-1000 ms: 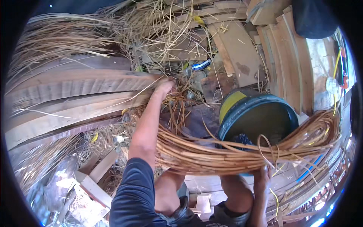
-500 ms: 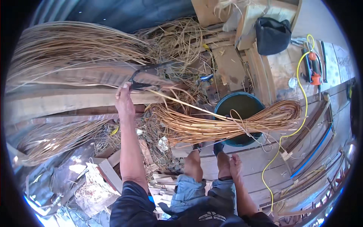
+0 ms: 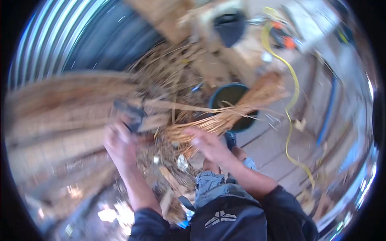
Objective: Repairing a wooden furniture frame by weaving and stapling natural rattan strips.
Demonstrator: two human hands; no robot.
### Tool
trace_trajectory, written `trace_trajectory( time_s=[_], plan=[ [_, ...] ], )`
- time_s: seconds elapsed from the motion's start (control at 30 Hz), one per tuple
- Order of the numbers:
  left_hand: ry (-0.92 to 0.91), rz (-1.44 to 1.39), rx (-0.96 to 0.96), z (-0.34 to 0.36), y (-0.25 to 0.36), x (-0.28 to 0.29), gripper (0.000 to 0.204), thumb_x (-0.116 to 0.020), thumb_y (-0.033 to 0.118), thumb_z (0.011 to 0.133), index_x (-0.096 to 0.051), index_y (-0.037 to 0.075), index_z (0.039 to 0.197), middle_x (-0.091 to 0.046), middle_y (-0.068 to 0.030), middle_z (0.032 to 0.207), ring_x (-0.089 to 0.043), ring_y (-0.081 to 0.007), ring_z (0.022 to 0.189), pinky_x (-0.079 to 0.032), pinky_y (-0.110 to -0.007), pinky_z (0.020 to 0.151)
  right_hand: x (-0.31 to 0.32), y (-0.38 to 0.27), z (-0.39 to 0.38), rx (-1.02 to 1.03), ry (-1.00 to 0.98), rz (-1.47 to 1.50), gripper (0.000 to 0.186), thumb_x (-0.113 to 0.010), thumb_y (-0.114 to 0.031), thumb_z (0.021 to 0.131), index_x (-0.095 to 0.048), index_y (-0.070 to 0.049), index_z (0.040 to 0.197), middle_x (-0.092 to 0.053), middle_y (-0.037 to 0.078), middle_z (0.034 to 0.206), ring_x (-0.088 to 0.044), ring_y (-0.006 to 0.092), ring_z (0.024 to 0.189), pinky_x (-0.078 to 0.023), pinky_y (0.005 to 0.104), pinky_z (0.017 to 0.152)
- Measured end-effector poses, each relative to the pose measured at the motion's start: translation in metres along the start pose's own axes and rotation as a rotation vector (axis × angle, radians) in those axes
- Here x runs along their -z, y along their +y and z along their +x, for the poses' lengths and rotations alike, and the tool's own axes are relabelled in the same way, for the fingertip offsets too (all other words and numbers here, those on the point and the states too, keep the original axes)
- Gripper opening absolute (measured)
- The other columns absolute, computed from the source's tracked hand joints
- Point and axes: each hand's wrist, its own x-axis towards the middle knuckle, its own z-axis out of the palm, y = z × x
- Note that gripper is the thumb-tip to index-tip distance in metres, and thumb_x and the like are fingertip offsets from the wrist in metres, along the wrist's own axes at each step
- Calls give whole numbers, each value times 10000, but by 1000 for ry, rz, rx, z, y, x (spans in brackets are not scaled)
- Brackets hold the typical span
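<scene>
My left hand [image 3: 121,140] is smeared by motion, just below a dark metal-looking fixture [image 3: 132,115] on the wooden beams; whether its fingers grip anything is unclear. My right hand [image 3: 208,145] reaches in front of me over the lower edge of a bundle of brown rattan-like canes [image 3: 241,108]. Its fingers point left, apart from the thumb, with nothing visible between them. A pale flat strip [image 3: 187,106] runs from near the fixture to the tied middle of the bundle, which lies across a dark round tub of water [image 3: 229,94].
Long wooden beams [image 3: 60,116] and blurred cane heaps fill the left. Loose cane scraps [image 3: 169,76] lie behind. A yellow cord [image 3: 295,88] crosses the plank floor at right, near a blue rod [image 3: 327,112]. A black pouch [image 3: 230,30] and an orange-black tool [image 3: 286,40] sit at the back.
My right hand has risen from beside my knee to the bundle. My left hand no longer clearly pinches the strip at the fixture and sits slightly lower. The whole view has turned and blurred.
</scene>
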Motion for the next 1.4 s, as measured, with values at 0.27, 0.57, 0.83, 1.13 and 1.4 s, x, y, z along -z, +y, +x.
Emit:
trace_trajectory(
  time_s=[0.27,0.57,0.83,1.13,1.4],
  plan=[
    [-920,511,-8,-96,15,-92,392,-670,3,683,-520,22,1045,-573,-118,768,-544,-216,663,-450,-310,620,54,-74,-90,75,400,1052,152,-475,-241,919,-414,-114,861,-379,-14,611,-341,112,472,-316,277,434],
    [-1021,859,-329,-41,48,-109,179,-605,15,698,-621,10,876,-607,-119,712,-578,-185,609,-452,-284,586,208,-28,-291,447,1311,735,140,-531,-258,868,-475,-130,862,-363,-60,581,-331,43,407,-250,221,342],
    [-1018,879,-582,-66,88,-219,103,-614,61,751,-614,3,835,-599,-158,766,-591,-277,691,-454,-326,627,282,127,-601,16,2242,74,230,-472,-325,888,-527,-103,857,-467,19,569,-451,161,460,-357,337,415],
    [-1984,1053,283,-319,-32,-285,253,-611,180,792,-612,3,972,-642,-141,846,-611,-241,760,-467,-337,661,205,212,-633,-802,1055,-230,393,-550,-337,819,-565,-43,1079,-593,212,1028,-563,365,954,-439,428,833],
    [-1989,969,532,-401,9,-392,128,-512,140,881,-564,29,849,-532,19,729,-484,-93,677,-399,-227,627,276,165,-676,-581,1025,-362,315,-507,-280,814,-589,-17,967,-597,214,902,-578,364,871,-451,437,776]
  ],
)
